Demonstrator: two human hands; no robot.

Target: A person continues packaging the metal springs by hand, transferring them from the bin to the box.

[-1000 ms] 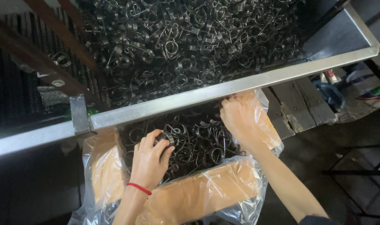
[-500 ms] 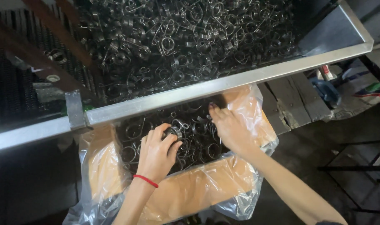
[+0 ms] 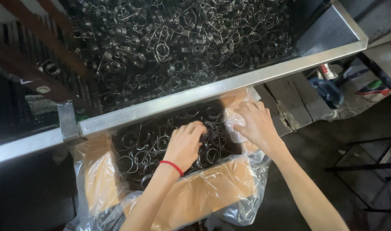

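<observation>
— Where the head camera looks down, what do the hands have?

— Both are in a cardboard box (image 3: 204,194) lined with a clear plastic bag (image 3: 247,205), set under the rim of a metal tray (image 3: 212,90). The left hand (image 3: 185,143), a red string (image 3: 172,166) at its wrist, lies palm down with fingers curled on the dark wire springs (image 3: 140,143) in the box (whether it grips one, I cannot tell). The right hand (image 3: 255,122) presses fingers onto the bag at the box's far right corner.

— And the springs' direction?

— Jumbled; no shared axis. More springs (image 3: 174,42) fill the tray above.
</observation>
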